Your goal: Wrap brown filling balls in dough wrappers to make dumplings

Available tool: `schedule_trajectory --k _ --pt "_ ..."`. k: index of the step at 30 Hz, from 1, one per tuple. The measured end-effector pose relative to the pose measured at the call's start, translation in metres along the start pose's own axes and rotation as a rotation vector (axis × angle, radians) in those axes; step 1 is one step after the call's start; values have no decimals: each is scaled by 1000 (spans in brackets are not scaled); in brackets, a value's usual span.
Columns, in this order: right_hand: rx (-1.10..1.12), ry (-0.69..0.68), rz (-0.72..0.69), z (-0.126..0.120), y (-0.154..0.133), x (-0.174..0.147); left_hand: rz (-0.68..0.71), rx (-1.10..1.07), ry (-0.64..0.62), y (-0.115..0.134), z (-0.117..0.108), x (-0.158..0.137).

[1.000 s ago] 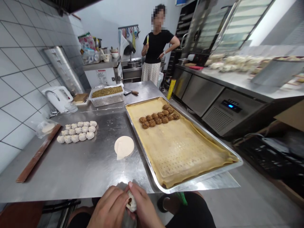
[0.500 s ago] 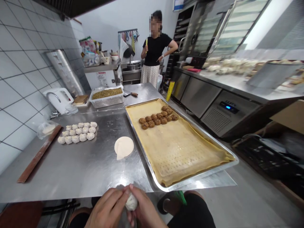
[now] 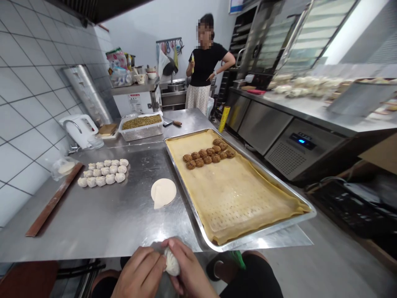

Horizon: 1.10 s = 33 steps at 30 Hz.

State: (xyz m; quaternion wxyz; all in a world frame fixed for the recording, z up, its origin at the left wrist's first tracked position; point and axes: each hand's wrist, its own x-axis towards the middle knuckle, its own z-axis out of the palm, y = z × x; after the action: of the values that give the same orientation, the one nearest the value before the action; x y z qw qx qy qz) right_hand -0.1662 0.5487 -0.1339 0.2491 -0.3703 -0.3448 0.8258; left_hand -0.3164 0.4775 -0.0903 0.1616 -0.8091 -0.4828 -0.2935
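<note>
The steel desk (image 3: 93,223) carries a lined metal tray (image 3: 220,248) along its right edge. Just off the near edge, the left hand (image 3: 139,271) is nearly closed, fingers bent and their tips pinching the left side of a pleated bun, while the right hand (image 3: 189,269) curls around its other side. Flat dough (image 3: 169,188) lies beside the tray's left edge; it looks limp and easily creased, best lifted by its rim. The pleated bun (image 3: 171,265) itself should be light, soft and quick to dent, with a thin skin that hard fingertips could tear; a cupped grip on its rounded sides seems safest. Other buns (image 3: 105,169) sit in rows toward the desk's left edge, probably just as tender. Smallest are the brown balls (image 3: 207,155) near the tray's far edge, likely crumbly and moist, wanting a gentle hold.
</note>
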Motion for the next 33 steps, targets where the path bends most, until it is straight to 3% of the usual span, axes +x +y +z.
schedule_trajectory --k 7,14,20,25,29,33 --pt "43 -73 95 -2 -3 -2 -24 -37 -71 0 -5 8" --pt "-60 -65 33 -6 -2 2 -27 4 -89 0 -5 11" --pt "114 -167 125 -9 -7 0 -43 12 -93 1 -7 12" --pt "-31 -84 111 -7 -6 5 -13 3 -132 1 -4 15" --pt "-17 -140 157 -12 -8 5 6 34 -103 1 -6 16" --pt "-67 -77 96 -12 -13 5 -20 -13 -147 2 -9 21"
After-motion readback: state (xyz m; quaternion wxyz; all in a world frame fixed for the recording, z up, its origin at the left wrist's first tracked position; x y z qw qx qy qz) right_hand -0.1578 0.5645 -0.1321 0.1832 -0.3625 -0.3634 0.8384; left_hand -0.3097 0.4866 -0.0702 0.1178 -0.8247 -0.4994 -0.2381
